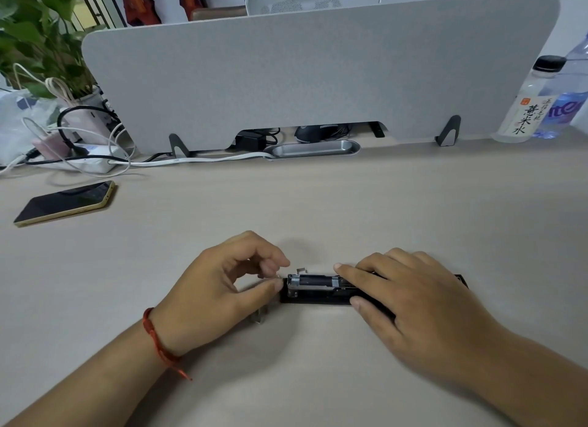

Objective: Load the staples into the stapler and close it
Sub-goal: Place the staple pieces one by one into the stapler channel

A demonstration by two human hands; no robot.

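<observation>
A black stapler (315, 291) lies flat on the beige desk, opened, with its metal staple channel facing up. My right hand (404, 296) presses down on the stapler's right part, fingers spread across it. My left hand (229, 283) is at the stapler's left end, thumb and forefinger pinched close together on what looks like a thin staple piece. A small staple strip (302, 270) lies just behind the channel. Another small metal piece (261, 317) sits under my left hand's edge.
A phone (65, 203) lies at the left. A grey divider panel (318, 70) stands across the back, with a metal cable tray (313, 149) at its foot. Cables and a power strip (92, 162) are far left, bottles (528, 108) far right.
</observation>
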